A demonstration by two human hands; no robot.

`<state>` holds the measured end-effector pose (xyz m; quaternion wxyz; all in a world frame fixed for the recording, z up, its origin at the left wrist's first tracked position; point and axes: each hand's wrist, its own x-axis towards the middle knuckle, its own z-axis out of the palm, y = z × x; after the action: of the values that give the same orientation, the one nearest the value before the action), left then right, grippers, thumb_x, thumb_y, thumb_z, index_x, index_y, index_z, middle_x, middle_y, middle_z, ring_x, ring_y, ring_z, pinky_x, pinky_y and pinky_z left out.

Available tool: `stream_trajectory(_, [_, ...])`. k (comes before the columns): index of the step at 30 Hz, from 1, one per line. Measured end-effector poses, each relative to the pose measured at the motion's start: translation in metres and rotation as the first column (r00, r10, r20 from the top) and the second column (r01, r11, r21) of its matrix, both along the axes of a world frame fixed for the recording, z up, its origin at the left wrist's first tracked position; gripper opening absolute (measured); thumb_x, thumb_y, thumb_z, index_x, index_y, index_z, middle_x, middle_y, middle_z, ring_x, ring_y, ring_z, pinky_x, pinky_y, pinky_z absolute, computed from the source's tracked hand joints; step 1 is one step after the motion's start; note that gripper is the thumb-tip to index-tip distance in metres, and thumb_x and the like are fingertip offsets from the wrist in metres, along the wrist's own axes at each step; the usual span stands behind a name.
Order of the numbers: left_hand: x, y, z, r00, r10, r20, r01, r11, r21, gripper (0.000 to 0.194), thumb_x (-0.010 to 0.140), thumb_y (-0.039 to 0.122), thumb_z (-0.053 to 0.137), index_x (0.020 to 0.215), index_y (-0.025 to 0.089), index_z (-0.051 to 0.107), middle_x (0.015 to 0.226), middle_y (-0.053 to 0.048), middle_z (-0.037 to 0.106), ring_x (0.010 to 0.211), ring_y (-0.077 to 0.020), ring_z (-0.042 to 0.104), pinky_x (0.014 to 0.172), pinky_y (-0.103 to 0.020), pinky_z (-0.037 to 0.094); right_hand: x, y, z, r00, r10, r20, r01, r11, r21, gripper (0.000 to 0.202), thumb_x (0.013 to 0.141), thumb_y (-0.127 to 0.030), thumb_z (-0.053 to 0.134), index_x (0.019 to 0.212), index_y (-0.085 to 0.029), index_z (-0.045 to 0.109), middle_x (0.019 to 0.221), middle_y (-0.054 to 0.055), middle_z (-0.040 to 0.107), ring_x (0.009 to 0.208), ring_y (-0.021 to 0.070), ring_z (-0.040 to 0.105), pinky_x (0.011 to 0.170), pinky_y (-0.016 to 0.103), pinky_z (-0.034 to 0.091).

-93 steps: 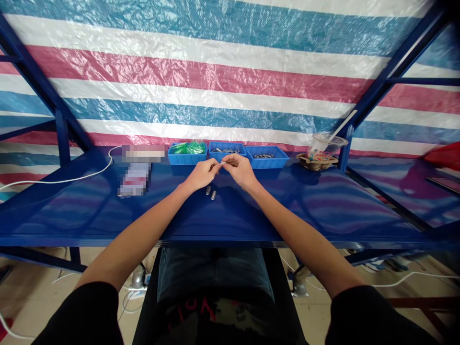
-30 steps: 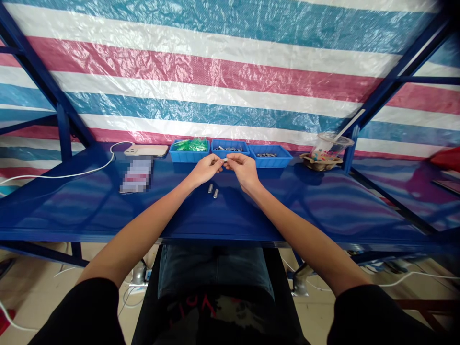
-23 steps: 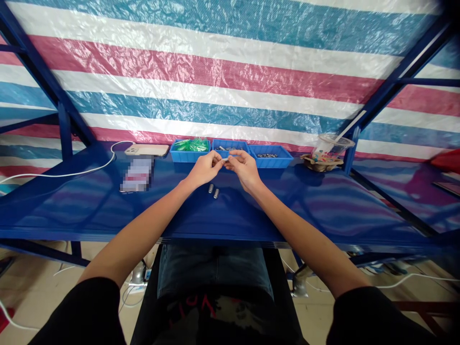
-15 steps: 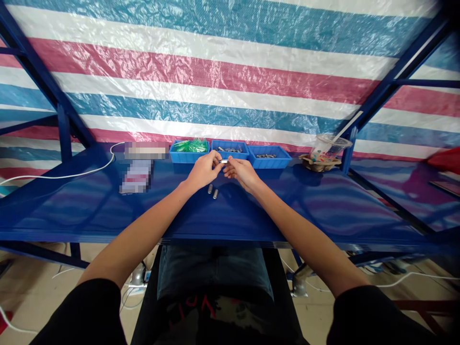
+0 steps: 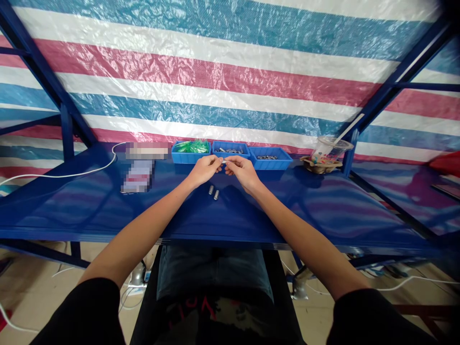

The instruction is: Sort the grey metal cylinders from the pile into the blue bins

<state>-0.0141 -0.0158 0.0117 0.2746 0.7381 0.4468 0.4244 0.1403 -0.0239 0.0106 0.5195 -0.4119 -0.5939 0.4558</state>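
Note:
Between my hands, over the table, is a small silvery metal cylinder (image 5: 224, 162), mostly covered by fingertips. My left hand (image 5: 205, 169) pinches its left end with thumb and fingers. On the other end, the thumb and fingers of my right hand (image 5: 242, 170) are closed in the same way. Two more metal cylinders lie on the table below my hands: one at the left (image 5: 211, 189) and one slightly nearer to me (image 5: 216, 195). They lie side by side with a narrow gap.
Behind my hands stand three blue bins: one (image 5: 190, 158) with green plastic packaging, a middle one (image 5: 245, 155) and a right one (image 5: 272, 165) with small metal parts. A plastic cup (image 5: 328, 149) sits at the right. Pixelated items (image 5: 138, 175) and a white cable (image 5: 72, 176) lie left.
My fingers have closed in around the metal cylinder, so less of it shows. My right hand's fingers are curled more tightly. The two cylinders on the table stay put.

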Motion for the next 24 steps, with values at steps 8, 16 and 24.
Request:
stream_trajectory(8, [0.0004, -0.0075, 0.0076, 0.999, 0.040, -0.029, -0.038, 0.995, 0.090, 0.017, 0.084, 0.029, 0.050, 0.081, 0.015, 0.060, 0.080, -0.004, 0.067, 0.075, -0.0162, 0.062, 0.071, -0.028, 0.047, 0.0029, -0.0003, 0.0011, 0.995, 0.075, 0.061, -0.071, 0.996, -0.053, 0.021, 0.077, -0.036, 0.063, 0.074, -0.016, 0.065, 0.057, 0.000, 0.061, 0.052, 0.0099, 0.055, 0.050, 0.022, 0.041])
stream_trajectory(16, [0.0005, -0.0056, 0.0045, 0.995, 0.037, -0.091, -0.022, 0.986, 0.164, 0.014, 0.084, 0.026, 0.051, 0.082, 0.017, 0.061, 0.081, -0.003, 0.068, 0.074, -0.0157, 0.062, 0.072, -0.028, 0.048, 0.0052, 0.0003, 0.0014, 0.994, 0.060, 0.088, -0.054, 0.997, -0.063, 0.017, 0.075, -0.030, 0.058, 0.070, -0.017, 0.067, 0.056, 0.000, 0.062, 0.053, 0.0104, 0.055, 0.051, 0.022, 0.038])
stream_trajectory(24, [-0.0007, -0.0044, 0.0016, 0.987, 0.038, -0.154, -0.008, 0.981, 0.192, 0.019, 0.086, 0.028, 0.047, 0.081, 0.018, 0.062, 0.075, -0.002, 0.067, 0.069, -0.0162, 0.060, 0.067, -0.028, 0.045, 0.0059, -0.0022, 0.0044, 0.992, 0.064, 0.112, -0.060, 0.997, -0.039, 0.008, 0.067, -0.020, 0.061, 0.064, -0.016, 0.068, 0.054, 0.000, 0.063, 0.053, 0.0103, 0.053, 0.055, 0.023, 0.038])
